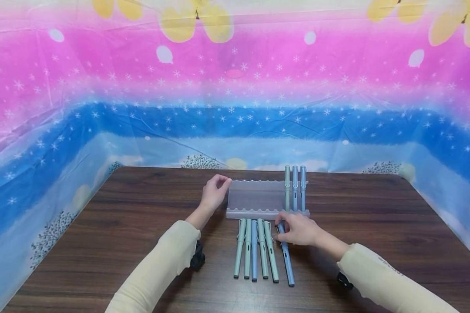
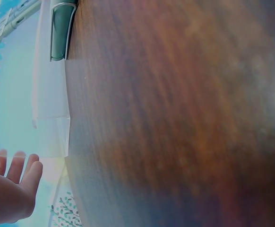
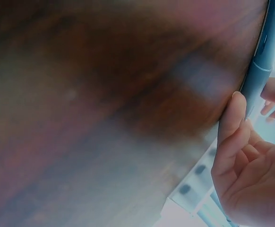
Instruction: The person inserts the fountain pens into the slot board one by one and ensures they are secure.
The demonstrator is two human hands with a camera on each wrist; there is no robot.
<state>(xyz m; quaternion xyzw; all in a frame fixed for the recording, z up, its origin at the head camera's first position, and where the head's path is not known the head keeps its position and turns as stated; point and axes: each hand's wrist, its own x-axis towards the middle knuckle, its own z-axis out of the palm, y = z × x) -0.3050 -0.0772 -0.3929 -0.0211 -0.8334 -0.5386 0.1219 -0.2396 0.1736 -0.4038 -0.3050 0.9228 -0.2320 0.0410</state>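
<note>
On the table, largest down:
table (image 1: 141,243): dark wood, carries everything; starry pink-and-blue sheet (image 1: 102,108) walls it in on three sides.
pen rack (image 1: 254,198): frosted plastic with scalloped rails, at centre, far side of the loose pens. Three pens (image 1: 295,187) sit in its right-end slots, side by side; the rest of the slots are free.
loose row (image 1: 254,248): five pens, green and blue, lie parallel on the table just in front of the rack, touching or nearly so.
blue pen (image 1: 286,256): lies just right of that row, slightly angled, upper end under my right hand.
my left hand (image 1: 214,191): fingers curled on the rack's left end, steadying it. Left wrist view shows my fingers beside the rack corner, contact itself not clear there.
my right hand (image 1: 297,228): fingers (image 3: 232,118) pinched on the blue pen near its top end; the rest of the pen is down on the table.
step, my read: picking up the blue pen for the rack; three racked, six left.
next move needs: lift the pen clear of the row without nudging it, line it up with the free slot just left of the three, seat both ends in the scallops, keep the rack held.
</note>
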